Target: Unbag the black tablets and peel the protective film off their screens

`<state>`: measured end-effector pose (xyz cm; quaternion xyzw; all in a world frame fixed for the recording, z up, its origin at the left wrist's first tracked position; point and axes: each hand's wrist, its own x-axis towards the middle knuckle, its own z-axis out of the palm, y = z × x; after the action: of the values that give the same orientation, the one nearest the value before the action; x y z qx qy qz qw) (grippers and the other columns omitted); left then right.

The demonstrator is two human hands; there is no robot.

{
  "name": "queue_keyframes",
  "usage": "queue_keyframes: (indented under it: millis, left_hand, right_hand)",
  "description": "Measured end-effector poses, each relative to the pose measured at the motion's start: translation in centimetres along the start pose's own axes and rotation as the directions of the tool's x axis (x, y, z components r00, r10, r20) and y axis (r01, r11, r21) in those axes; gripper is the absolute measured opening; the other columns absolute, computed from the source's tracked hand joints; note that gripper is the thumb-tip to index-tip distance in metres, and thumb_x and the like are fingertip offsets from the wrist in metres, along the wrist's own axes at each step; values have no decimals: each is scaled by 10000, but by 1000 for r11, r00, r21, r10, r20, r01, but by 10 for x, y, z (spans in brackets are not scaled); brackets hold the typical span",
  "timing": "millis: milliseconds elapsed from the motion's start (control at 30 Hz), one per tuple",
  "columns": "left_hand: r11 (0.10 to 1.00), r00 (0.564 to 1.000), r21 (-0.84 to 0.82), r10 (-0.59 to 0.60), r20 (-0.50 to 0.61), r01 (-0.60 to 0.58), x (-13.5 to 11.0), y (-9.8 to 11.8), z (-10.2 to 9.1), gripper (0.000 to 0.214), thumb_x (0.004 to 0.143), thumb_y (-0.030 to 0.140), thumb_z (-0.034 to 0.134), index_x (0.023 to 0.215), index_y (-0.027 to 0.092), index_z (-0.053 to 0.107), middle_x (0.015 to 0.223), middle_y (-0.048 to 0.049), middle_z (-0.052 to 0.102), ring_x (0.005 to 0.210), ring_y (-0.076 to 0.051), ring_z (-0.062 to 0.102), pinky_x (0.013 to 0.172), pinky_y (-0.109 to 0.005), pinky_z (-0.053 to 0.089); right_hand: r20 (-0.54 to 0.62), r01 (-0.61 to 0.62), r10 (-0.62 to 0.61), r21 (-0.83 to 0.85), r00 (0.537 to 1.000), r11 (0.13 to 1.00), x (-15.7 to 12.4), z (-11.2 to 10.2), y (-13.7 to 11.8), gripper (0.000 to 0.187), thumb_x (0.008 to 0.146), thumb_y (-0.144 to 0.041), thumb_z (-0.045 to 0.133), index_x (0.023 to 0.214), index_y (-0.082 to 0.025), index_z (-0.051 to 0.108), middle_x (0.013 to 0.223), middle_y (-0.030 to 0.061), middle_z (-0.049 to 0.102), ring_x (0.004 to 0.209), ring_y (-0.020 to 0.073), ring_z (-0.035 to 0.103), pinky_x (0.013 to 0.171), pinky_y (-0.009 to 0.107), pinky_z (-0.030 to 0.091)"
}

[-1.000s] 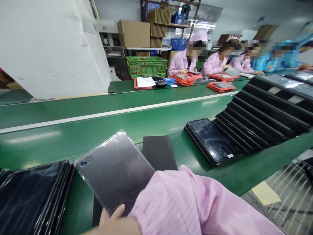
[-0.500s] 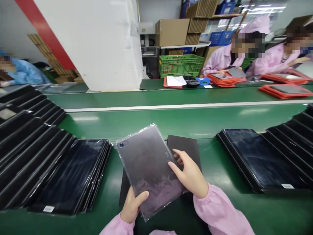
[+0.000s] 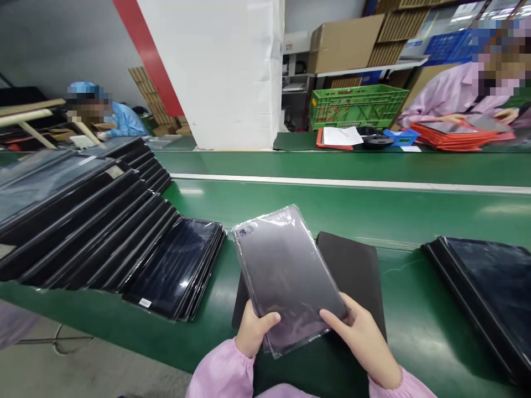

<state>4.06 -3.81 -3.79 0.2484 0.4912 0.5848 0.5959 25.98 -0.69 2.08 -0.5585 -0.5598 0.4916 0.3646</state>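
Grey, thin rectangular tablet (image 3: 286,265) in clear, wrinkled plastic film (image 3: 279,349), held up over the green surface (image 3: 390,216), back side up, camera ring (image 3: 243,231) at its upper left corner. Left hand (image 3: 254,330) clamped on its lower left edge, thumb on top; right hand (image 3: 362,333) clamped near its lower right corner, thumb on the back, fingers at the edge; hands well apart, tablet between. Behind and partly hidden by it, flat on the surface, a dark-grey rectangular panel (image 3: 354,271); touching or not, impossible to tell. To the left, slanting overlapped rows of black, glossy, film-wrapped slabs (image 3: 178,254), the nearest with a small white label (image 3: 145,303). To the right, another black glossy stack (image 3: 493,282), cut off at the view's edge. Beyond a white strip (image 3: 352,183), a white paper sheet (image 3: 342,136), a green plastic crate (image 3: 359,106), a flat red-orange pile (image 3: 450,141), and two workers' sleeves, pink (image 3: 443,93) and blue (image 3: 128,121).
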Motion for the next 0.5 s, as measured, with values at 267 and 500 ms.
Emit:
queue_keyframes:
  millis: [267,500]
  left_hand:
    - [1000,988,-30,0,-154,-5,-19,7,-1,694,498,515,916,1029,145,664,941,-104,763,951,-307,728,858,-399,583]
    - [988,916,-67,-151,-373,136,-16,15,-37,634,622,267,854,1209,187,630,994,-67,759,949,-262,733,776,-321,606]
  right_hand:
    - [-290,45,91,431,953,901,-14,-18,0,327,891,-455,662,1043,-176,739,917,121,794,868,320,773,773,431,653]
    - [-921,337,-155,-27,358,941,-37,-67,-16,249,846,-356,739,1031,-189,730,1048,104,772,1074,321,720,995,441,566]
